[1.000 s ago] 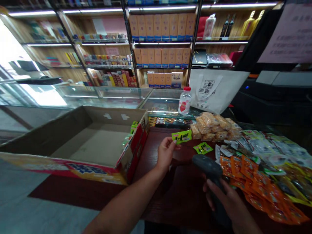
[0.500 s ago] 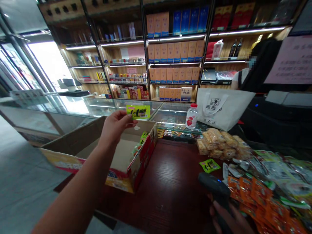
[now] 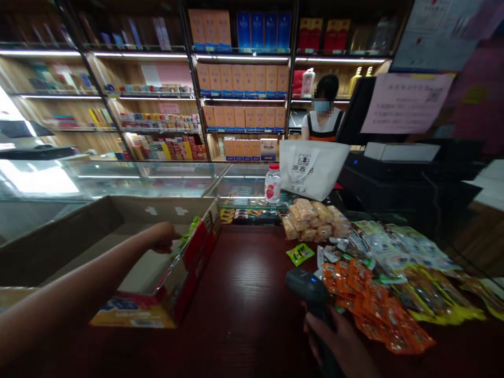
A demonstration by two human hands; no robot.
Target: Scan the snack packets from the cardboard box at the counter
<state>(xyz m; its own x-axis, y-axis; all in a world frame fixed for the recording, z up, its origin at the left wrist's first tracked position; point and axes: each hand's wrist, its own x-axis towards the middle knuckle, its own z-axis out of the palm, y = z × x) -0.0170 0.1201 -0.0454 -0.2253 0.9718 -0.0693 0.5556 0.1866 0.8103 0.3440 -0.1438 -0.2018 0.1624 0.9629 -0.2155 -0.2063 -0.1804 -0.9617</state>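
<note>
My left hand (image 3: 162, 237) reaches down into an open cardboard box (image 3: 197, 252), close to its right wall. Its fingers are curled beside the green snack packets (image 3: 189, 231) lined up along that wall; what they pinch, if anything, is hidden. My right hand (image 3: 334, 331) is wrapped around the handle of a dark barcode scanner (image 3: 306, 286), held low over the table. One loose green snack packet (image 3: 300, 254) lies on the tabletop beyond the scanner. Orange snack packets (image 3: 370, 299) are piled just right of it.
Clear-wrapped snacks (image 3: 311, 219), silvery-green packets (image 3: 401, 244) and yellow-edged packets (image 3: 441, 296) lie on the dark table (image 3: 248, 294). A red-capped bottle (image 3: 272, 185) and a white bag (image 3: 311, 168) stand on the glass counter. A masked person (image 3: 323, 118) is behind it.
My left hand has gone from holding a green packet up above the box to reaching down inside it. The view has turned right. The right hand still grips the scanner.
</note>
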